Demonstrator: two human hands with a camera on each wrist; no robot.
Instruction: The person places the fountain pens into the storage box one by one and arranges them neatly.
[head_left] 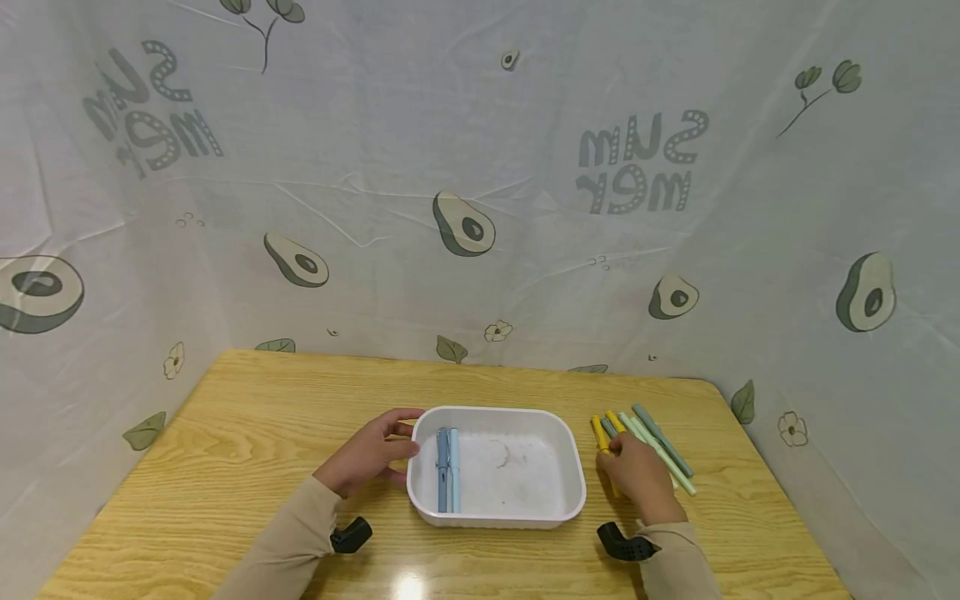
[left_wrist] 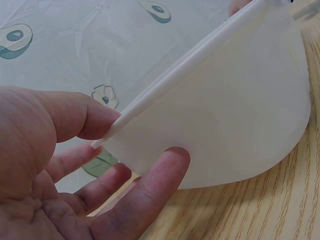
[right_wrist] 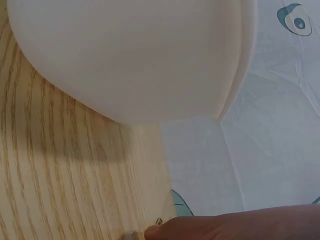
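Observation:
A white tray (head_left: 495, 410) sits mid-table with a grey-blue pen and a light blue pen (head_left: 447, 471) lying side by side at its left end. My left hand (head_left: 399, 448) holds the tray's left end. In the left wrist view the thumb (left_wrist: 90, 120) lies on the rim and a finger (left_wrist: 165, 167) presses the tray wall (left_wrist: 225, 100). My right hand (head_left: 618, 458) rests right of the tray on a row of loose pens, fingers curled down onto a yellow pen (head_left: 599, 432). The right wrist view shows only the tray's outside (right_wrist: 130, 50) and a strip of my hand (right_wrist: 235, 225).
Several green, grey and yellow pens (head_left: 660, 442) lie fanned near the table's right edge. A cloth printed with avocados (head_left: 465, 225) walls in the back and both sides. The wooden table (head_left: 262, 417) is bare to the left and behind the tray.

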